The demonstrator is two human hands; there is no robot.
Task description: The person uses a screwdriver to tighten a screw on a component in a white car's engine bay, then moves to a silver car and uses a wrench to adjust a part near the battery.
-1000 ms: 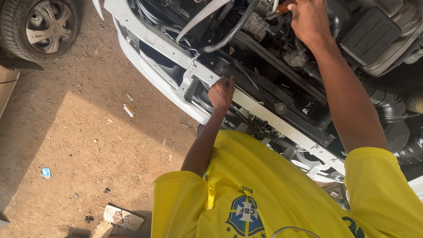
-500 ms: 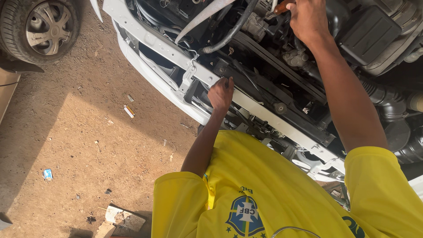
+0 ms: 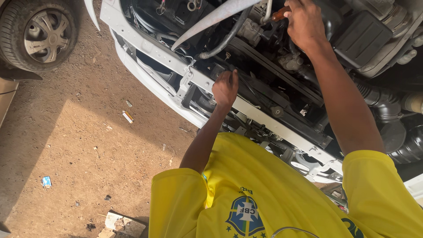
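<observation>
Hands work inside engine bay [image 3: 264, 53], right hand [image 3: 306, 24] gripping tool [image 3: 280, 13].

The person's shirt [image 3: 273, 194] is bright yellow with a blue and green crest. The car's front crossbar [image 3: 264, 119] is white, and the engine bay [image 3: 264, 48] behind it is mostly black. The tool handle [image 3: 280, 13] is reddish brown. The ground [image 3: 75, 150] is brown dirt. The wheel [image 3: 37, 33] has a black tyre and grey hubcap.
</observation>
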